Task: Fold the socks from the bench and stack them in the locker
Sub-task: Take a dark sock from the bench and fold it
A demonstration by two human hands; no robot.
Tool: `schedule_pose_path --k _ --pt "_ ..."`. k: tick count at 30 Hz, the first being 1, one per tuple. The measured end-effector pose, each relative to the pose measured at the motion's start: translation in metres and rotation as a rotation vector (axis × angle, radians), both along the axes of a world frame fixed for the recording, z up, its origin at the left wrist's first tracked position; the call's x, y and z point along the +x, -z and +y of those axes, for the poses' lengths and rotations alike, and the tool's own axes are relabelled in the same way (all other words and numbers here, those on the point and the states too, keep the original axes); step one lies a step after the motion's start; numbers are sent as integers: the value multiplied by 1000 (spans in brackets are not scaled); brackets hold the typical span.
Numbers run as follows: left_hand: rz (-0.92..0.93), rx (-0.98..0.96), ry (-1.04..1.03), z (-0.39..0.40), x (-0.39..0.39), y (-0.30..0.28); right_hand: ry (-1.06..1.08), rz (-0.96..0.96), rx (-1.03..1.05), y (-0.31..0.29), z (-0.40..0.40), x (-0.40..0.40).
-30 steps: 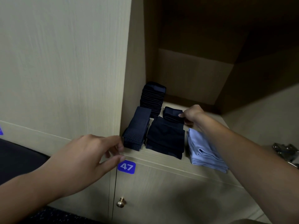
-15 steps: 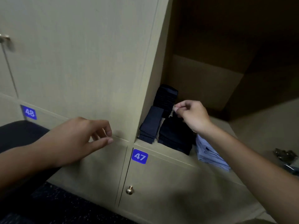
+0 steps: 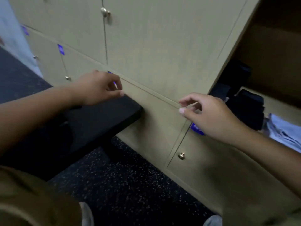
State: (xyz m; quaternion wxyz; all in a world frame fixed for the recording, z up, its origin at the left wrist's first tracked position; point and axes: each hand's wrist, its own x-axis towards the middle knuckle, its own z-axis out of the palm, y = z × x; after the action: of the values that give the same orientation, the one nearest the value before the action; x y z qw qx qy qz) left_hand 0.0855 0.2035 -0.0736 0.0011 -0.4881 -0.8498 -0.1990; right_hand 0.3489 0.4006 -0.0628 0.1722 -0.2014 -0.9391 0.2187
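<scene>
both hands are out of the locker and carry nothing: the left hand hovers over the far end of the dark worktop with its fingers loosely curled and nothing between them, and the right hand hangs in front of the closed locker doors, thumb and forefinger a little apart in a slack, released pose. the folded socks sit at the right, inside the open locker: dark folded socks lie on its floor, a taller dark stack stands farther back against the left wall, and a pale blue folded pile lies at the near right of the shelf. the frame is blurred, so how many pairs are in each pile cannot be told. the step in hand looks like the return to the worktop for another sock. no loose sock can be made out on the dark worktop, which is nearly the same colour as the dark socks, so it would be wise to look along it towards the left before reaching, rather than groping. to do this well, take one sock or pair at a time, lay it flat on the worktop, smooth it, fold it to match the width of the piles already stored, and carry it pressed flat between both hands so that the fold does not open. set it squarely on a pile of its own colour, and lower it gently, since the taller dark stack could lean or topple.
</scene>
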Motion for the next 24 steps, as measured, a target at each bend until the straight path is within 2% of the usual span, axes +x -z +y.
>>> schedule_pose_path --k 9,20,24 --pt "-61 -160 -303 -79 -59 16 -190 -148 -18 33 -30 -39" --pt "-24 -506 -421 -92 -95 71 -287 -184 -44 50 -49 -69" --pt "-71 -533 -413 -87 -95 80 -300 -208 -44 53 -50 -74"
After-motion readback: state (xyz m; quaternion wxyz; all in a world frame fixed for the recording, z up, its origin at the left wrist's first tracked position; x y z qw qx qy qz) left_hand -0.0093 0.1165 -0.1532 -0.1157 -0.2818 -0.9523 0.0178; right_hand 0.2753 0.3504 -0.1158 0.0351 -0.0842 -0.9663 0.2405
